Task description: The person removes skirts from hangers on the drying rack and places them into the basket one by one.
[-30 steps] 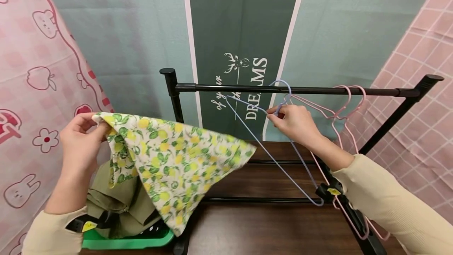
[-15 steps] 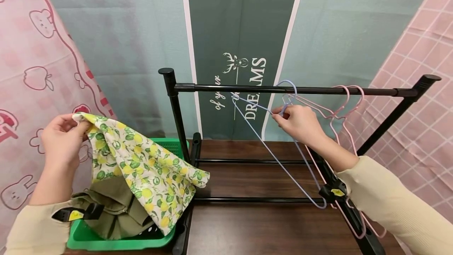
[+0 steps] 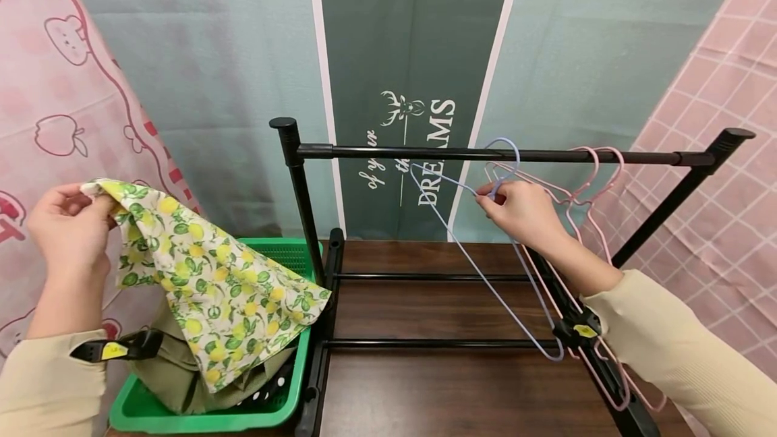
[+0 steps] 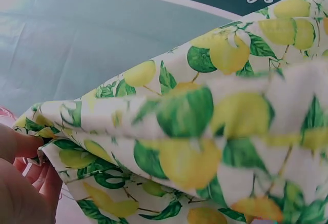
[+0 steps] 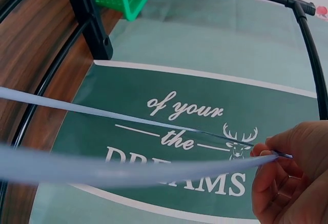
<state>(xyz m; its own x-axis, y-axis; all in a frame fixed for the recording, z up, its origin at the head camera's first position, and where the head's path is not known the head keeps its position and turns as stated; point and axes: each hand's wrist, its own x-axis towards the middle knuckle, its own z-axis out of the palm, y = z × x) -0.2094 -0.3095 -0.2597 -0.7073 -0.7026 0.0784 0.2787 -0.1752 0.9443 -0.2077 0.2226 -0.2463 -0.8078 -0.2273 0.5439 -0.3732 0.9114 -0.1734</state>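
Observation:
My left hand (image 3: 73, 228) pinches one corner of a white cloth printed with yellow lemons and green leaves (image 3: 224, 282), which drapes down to the right over the basket. That same lemon-print cloth (image 4: 205, 116) fills most of the left wrist view. At the rack, my right hand (image 3: 519, 214) pinches a blue clothes hanger (image 3: 470, 261) just below its hook. The hanger's hook loops over the black top bar (image 3: 394, 152). In the right wrist view the hanger's blue arms (image 5: 102, 112) run leftward from my fingertips.
Beneath the cloth, a green basket (image 3: 209, 421) holds an olive garment (image 3: 176, 363) and a black polka-dot fabric (image 3: 270, 386). Pink hangers (image 3: 597, 221) hang on the bar's right side. The rack's left post (image 3: 306, 221) stands between basket and hangers, over a dark wooden surface (image 3: 437, 396).
My left hand has moved left, drawing the lemon-print cloth away from the hanger and over the basket. My right hand and the blue hanger have shifted slightly right along the bar.

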